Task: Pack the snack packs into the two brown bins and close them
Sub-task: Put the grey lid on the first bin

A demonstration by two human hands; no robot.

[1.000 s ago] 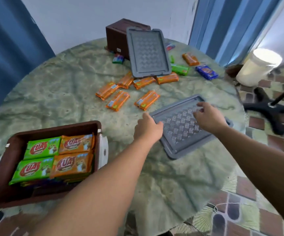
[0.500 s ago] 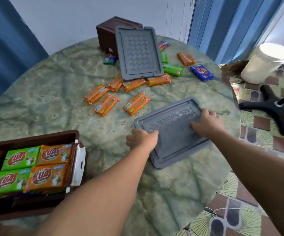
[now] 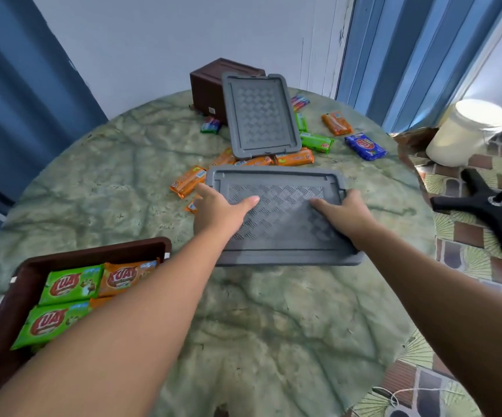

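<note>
A grey lid hangs level above the middle of the table. My left hand grips its left edge, thumb on top. My right hand grips its right edge the same way. At the near left stands an open brown bin filled with green and orange snack packs. A second brown bin stands at the far edge with another grey lid leaning against it. Loose orange packs, green packs and a blue pack lie around it.
The round green marble table drops off at the right onto tiled floor. There a white jar and a black star-shaped stand base sit. Blue curtains hang left and right of the white wall.
Both hands took the grey lid by its two short edges, lifted it off the table and turned it square to me. It now covers some of the orange packs.
</note>
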